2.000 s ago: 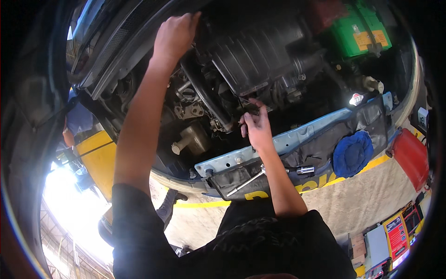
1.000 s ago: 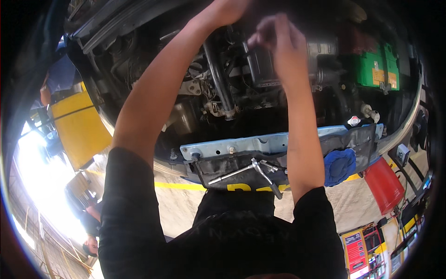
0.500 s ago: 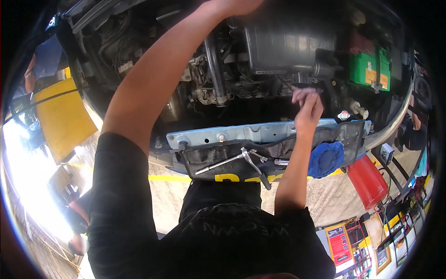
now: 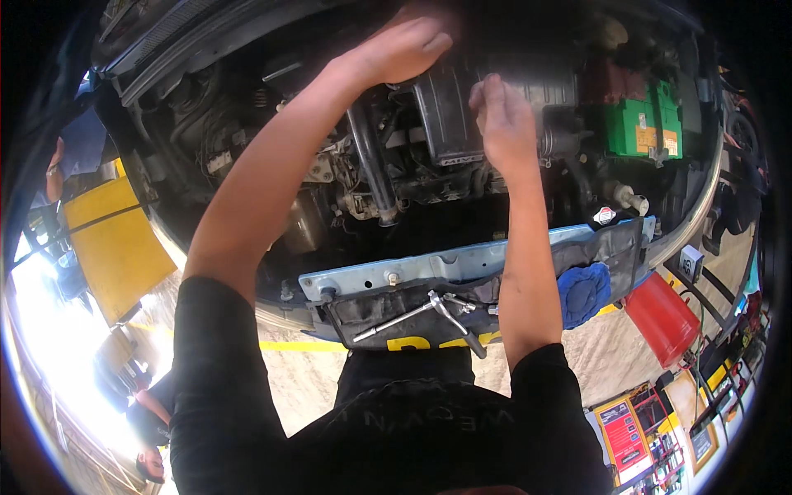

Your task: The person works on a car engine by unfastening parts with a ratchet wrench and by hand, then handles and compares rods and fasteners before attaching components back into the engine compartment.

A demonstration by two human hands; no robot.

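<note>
Head: both hands (image 4: 412, 49) (image 4: 507, 128), fingers (image 4: 492, 92) bent, grip unclear; black cover (image 4: 445, 124), front toward wearer (image 4: 404, 437), long axis obscured

The left arm (image 4: 268, 177) slants rightward to the left hand (image 4: 410, 48), its fingers curled in. The right arm (image 4: 529, 256) runs nearly straight ahead to the right hand (image 4: 506, 125), its fingers bunched. The 2 hands are apart.

mat (image 4: 363, 313): ratchet (image 4: 456, 326) on it, cloth (image 4: 584, 295) right of ratchet | battery (image 4: 629, 132) right of engine cover (image 4: 452, 120)
</note>
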